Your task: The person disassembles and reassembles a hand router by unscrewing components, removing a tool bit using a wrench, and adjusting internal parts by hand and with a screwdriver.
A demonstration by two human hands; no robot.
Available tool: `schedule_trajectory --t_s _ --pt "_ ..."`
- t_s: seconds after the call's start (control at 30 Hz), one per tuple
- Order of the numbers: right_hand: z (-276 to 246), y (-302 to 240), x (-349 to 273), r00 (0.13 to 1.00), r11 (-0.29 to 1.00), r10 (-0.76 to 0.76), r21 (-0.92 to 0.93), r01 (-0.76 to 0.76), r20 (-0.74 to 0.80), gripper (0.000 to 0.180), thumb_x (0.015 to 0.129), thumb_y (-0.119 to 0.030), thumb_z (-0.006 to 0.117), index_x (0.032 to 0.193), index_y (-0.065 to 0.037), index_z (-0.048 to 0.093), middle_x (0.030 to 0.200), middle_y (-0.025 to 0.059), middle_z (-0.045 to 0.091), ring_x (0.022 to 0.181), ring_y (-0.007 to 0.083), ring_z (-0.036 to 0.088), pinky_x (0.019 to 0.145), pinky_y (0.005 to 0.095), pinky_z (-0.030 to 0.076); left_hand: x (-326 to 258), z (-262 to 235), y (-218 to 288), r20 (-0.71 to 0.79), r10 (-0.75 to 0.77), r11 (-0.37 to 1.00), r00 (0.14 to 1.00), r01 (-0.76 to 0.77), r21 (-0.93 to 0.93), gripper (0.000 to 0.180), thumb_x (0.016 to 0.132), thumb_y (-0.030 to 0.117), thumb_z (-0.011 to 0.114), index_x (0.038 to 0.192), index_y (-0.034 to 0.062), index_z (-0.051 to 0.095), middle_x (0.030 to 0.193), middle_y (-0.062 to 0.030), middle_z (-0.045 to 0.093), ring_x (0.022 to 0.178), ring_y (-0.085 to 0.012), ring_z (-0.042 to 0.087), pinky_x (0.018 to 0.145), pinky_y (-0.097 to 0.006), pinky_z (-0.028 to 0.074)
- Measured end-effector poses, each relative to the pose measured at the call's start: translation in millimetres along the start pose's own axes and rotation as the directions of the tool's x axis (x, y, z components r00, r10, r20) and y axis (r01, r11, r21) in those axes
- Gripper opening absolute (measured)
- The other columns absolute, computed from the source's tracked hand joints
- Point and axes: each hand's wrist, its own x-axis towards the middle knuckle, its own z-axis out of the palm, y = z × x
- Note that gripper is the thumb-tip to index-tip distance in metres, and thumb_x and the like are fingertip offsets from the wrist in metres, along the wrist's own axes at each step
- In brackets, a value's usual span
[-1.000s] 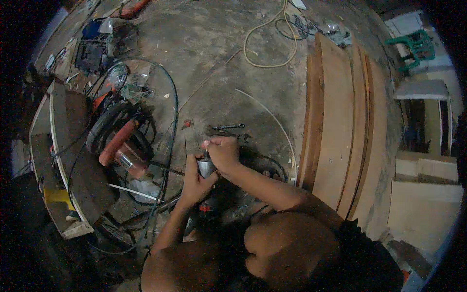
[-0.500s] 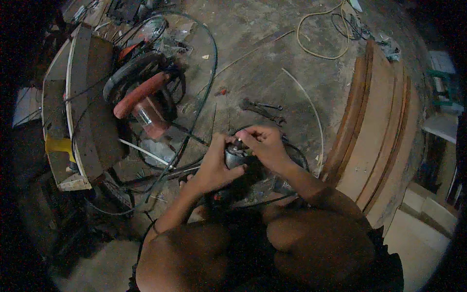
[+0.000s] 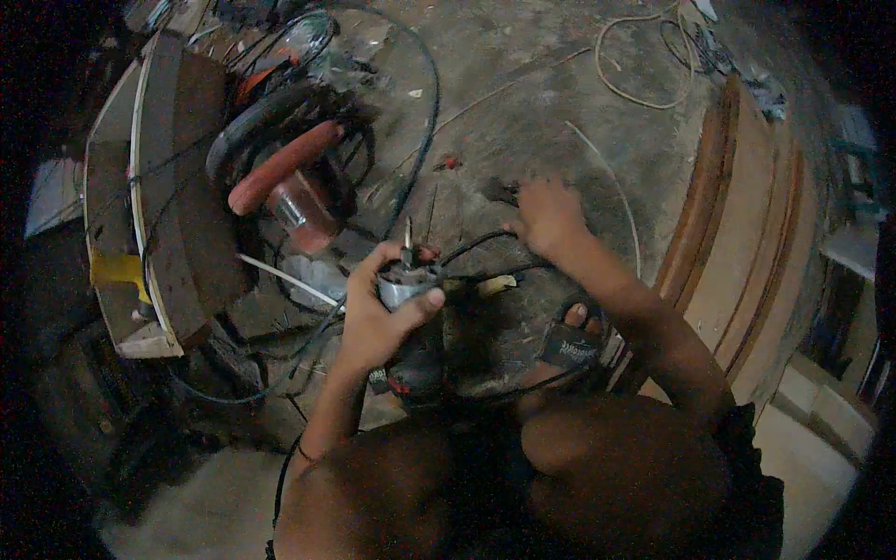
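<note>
My left hand (image 3: 378,313) is closed around the silver metal body of a small power tool (image 3: 401,287), which looks like a trim router. A thin metal bit (image 3: 408,241) sticks up from its top, and my thumb presses on the near side of the body. Out on the floor to the right, my right hand (image 3: 551,213) reaches down over the wrenches (image 3: 504,192). Its fingers are mostly hidden under the hand and slightly blurred, so I cannot see whether they grip one. A black cord (image 3: 481,243) runs between the two hands.
To the left lies a larger power tool with a red handle (image 3: 285,168), beside a curved wooden piece (image 3: 187,196). Long wooden boards (image 3: 737,215) lie on the right. A sandaled foot (image 3: 574,341) is near the cords; a looped cable (image 3: 644,103) lies farther off.
My right hand has left the top of the power tool and moved right and forward to the wrenches. The left hand has shifted left with the tool, whose upright bit now shows.
</note>
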Motion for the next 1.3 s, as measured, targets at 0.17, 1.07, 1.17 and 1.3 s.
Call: schedule_trajectory --t_s 0.17,1.07,1.17,1.3 --pt "69 34 -32 0.944 0.984 -0.171 -0.003 0.177 -0.282 0.033 0.087 -0.025 0.068 0.107 -0.001 0.057 0.103 0.0196 0.062 0.098 0.0396 0.060 0.077 0.0494 0.050 10 -10 9 0.034 -0.045 0.974 0.998 0.051 -0.219 0.037 0.077 0.017 0.080 0.104 0.0030 0.060 0.108 -0.0059 0.066 0.094 -0.0122 0.059 0.086 -0.027 0.046" --pt "-72 -9 -65 0.559 0.800 -0.303 0.113 0.590 -0.772 0.027 0.083 -0.007 0.058 0.109 -0.005 0.063 0.080 0.0103 0.063 0.071 0.0305 0.065 0.063 0.0435 0.053 13 19 11 0.128 -0.177 0.972 0.976 0.194 -0.132 0.041 0.074 0.016 0.081 0.106 0.0004 0.062 0.102 -0.0049 0.066 0.089 -0.0108 0.061 0.081 -0.026 0.049" --pt "-53 -13 -48 0.951 0.956 -0.286 0.034 0.292 -0.117 0.025 0.082 -0.006 0.058 0.106 -0.008 0.064 0.085 0.0115 0.066 0.074 0.0316 0.065 0.067 0.0443 0.054 8 23 6 -0.003 -0.171 0.971 0.985 0.168 -0.167 0.042 0.074 0.019 0.082 0.105 0.0002 0.062 0.102 -0.0057 0.067 0.089 -0.0112 0.061 0.082 -0.026 0.049" --pt "-62 -10 -57 0.887 0.881 -0.053 0.397 0.258 -0.459 0.024 0.082 -0.008 0.056 0.105 -0.009 0.062 0.089 0.0161 0.067 0.077 0.0370 0.065 0.066 0.0477 0.052 10 18 15 0.073 -0.149 0.987 0.986 0.153 -0.048 0.043 0.074 0.021 0.083 0.105 0.0000 0.062 0.105 -0.0075 0.067 0.092 -0.0120 0.062 0.084 -0.027 0.049"
